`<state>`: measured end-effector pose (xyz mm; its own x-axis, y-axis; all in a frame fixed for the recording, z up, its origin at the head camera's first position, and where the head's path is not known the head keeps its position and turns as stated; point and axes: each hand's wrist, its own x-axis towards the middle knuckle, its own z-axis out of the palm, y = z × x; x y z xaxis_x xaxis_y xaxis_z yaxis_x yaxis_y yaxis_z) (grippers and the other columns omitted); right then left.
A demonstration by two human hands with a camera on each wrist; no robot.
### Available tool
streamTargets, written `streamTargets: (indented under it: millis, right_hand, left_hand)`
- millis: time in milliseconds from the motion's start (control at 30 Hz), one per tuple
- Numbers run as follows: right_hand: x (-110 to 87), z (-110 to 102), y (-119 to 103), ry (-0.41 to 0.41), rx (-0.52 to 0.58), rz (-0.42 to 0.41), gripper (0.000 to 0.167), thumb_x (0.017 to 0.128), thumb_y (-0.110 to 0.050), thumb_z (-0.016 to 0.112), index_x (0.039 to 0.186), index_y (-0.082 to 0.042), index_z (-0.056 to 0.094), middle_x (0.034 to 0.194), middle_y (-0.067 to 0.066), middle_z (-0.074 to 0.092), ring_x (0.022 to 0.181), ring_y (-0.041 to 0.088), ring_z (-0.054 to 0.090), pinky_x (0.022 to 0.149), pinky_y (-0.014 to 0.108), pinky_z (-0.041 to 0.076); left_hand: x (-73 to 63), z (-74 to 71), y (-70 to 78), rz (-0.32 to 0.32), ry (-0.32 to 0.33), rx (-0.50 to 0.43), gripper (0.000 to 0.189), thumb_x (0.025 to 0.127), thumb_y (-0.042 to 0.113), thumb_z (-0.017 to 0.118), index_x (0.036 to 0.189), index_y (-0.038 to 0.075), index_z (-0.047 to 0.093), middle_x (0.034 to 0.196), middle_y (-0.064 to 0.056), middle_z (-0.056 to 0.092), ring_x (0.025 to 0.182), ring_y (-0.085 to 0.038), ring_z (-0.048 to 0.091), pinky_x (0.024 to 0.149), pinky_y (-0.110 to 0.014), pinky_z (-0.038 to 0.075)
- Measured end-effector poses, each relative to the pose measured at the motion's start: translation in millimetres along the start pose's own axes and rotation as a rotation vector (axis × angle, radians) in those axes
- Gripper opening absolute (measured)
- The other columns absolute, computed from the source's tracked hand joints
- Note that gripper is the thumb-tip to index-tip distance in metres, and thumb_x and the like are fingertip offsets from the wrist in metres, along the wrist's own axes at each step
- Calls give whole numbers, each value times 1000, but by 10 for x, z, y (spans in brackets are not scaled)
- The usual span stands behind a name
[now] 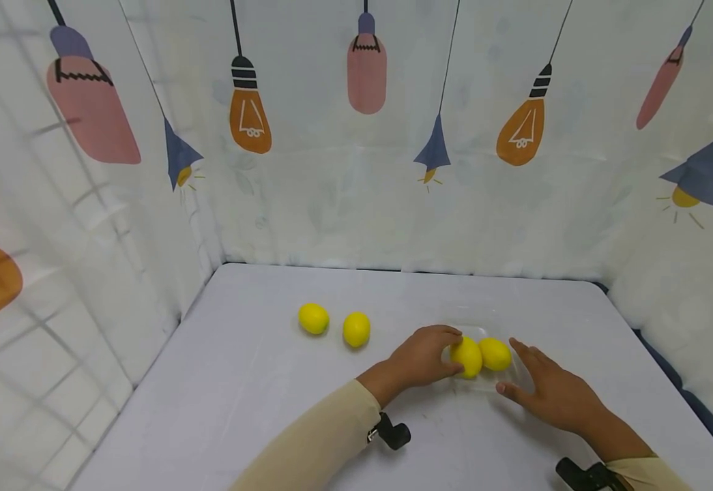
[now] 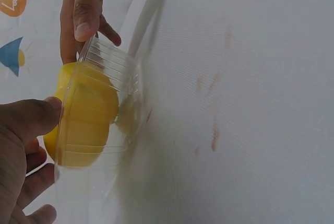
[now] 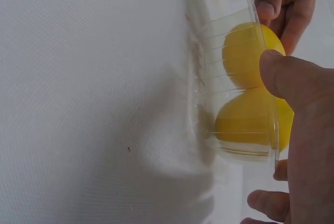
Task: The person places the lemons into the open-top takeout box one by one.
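In the head view, two yellow lemons lie side by side in a clear plastic tub (image 1: 475,386) on the table. My left hand (image 1: 425,356) holds the nearer-left lemon (image 1: 467,357) between thumb and fingers, over the tub's left side. Beside it, the other lemon (image 1: 496,354) sits toward my right hand (image 1: 555,392), whose fingers are extended along the tub's right side. In the right wrist view, the right thumb (image 3: 282,72) overlaps the tub's rim and the lemons behind its ribbed wall (image 3: 245,151).
Two more lemons, one farther left (image 1: 314,318) and one closer (image 1: 356,329), lie on the white-covered table (image 1: 258,423) to the left of the tub. A lamp-patterned curtain (image 1: 331,198) surrounds the table's back and sides.
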<state>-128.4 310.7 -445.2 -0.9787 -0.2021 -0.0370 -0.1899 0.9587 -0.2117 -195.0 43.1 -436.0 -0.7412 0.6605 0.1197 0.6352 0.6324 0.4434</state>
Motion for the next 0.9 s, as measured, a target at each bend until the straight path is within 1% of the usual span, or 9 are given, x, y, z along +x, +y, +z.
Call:
streamTargets:
  millis: [200,433,600,700,900]
  right_hand:
    - [4,-5,-2,-11,-6,9,103,90,-79,52,158,-4,33,148,37,42,128,57,49,80,72,51]
    - [-3,-12,-17,-31,-3,18,105,89,-80,51,158,-4,32,149,37,41,129,57,47,82,73,50]
    - [3,-21,-27,-46,-13,32,107,88,-82,50,158,-3,31,149,37,41,130,57,46,84,74,49]
    - [2,-27,-30,-46,-11,34,107,88,-81,50,158,-3,31,149,38,40,130,57,46,84,73,49]
    - [4,-35,-39,-55,-14,46,107,88,-82,49,159,-4,30,150,39,38,129,58,46,85,73,49]
  left_hand:
    - [-52,-54,-20,21,26,-22,51,96,41,73,140,16,64,145,9,57,136,-9,49,115,-29,37]
    - [-164,-143,-147,50,55,-47,47,97,37,73,138,17,65,143,8,59,136,-9,49,115,-30,37]
    - [-250,-249,-239,29,52,-63,47,97,35,73,139,17,65,144,7,58,136,-11,49,116,-32,37]
    - [-287,-290,-311,14,50,-57,48,97,36,73,140,18,64,144,7,58,137,-12,49,116,-33,37]
    - [-363,-351,-460,7,76,-61,49,95,35,75,140,17,64,143,7,59,136,-14,50,115,-35,37]
